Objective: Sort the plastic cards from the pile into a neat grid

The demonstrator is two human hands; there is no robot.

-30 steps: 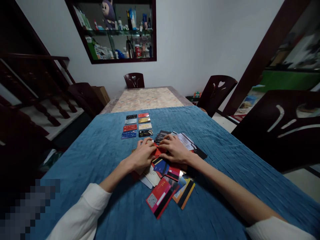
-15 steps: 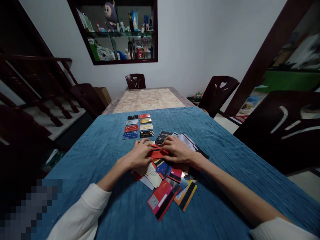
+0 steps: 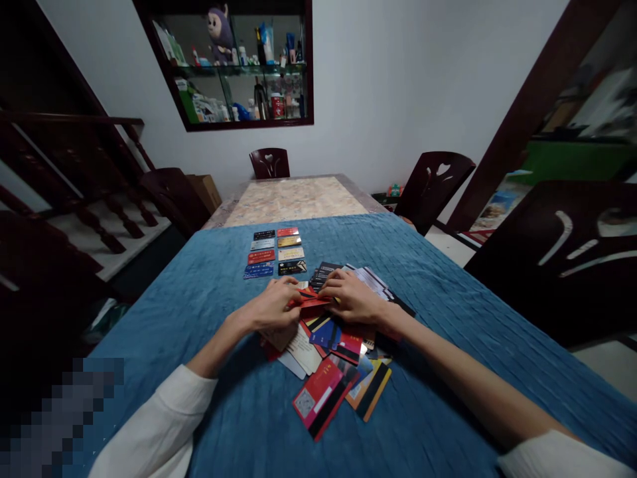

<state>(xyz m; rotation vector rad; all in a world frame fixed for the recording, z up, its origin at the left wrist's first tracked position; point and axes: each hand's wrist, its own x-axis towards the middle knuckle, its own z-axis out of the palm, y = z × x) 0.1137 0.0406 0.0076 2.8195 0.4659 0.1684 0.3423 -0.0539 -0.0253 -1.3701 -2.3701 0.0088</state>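
Observation:
A red card (image 3: 313, 303) is tilted between my two hands, above a loose heap of cards. My left hand (image 3: 275, 305) pinches its left end, fingers curled around it. My right hand (image 3: 354, 296) grips the other end, with several fingertips partly hidden behind the card. Below them lie a blue card (image 3: 326, 333), a pink-red card with a black stripe (image 3: 324, 397) and a yellow card with a dark stripe (image 3: 371, 390). Behind my right hand, dark cards (image 3: 324, 271) and pale cards (image 3: 371, 279) are fanned out.
Farther up the blue cloth (image 3: 199, 292), several cards lie face up in two columns, including a black one (image 3: 292, 267) and a red one (image 3: 261, 256). Dark wooden chairs (image 3: 432, 189) flank the table. A shelf niche (image 3: 249, 125) is set in the wall.
The red card has tilted up, and my left hand's fingers have closed on its left end, shifting slightly left. My right hand has barely moved.

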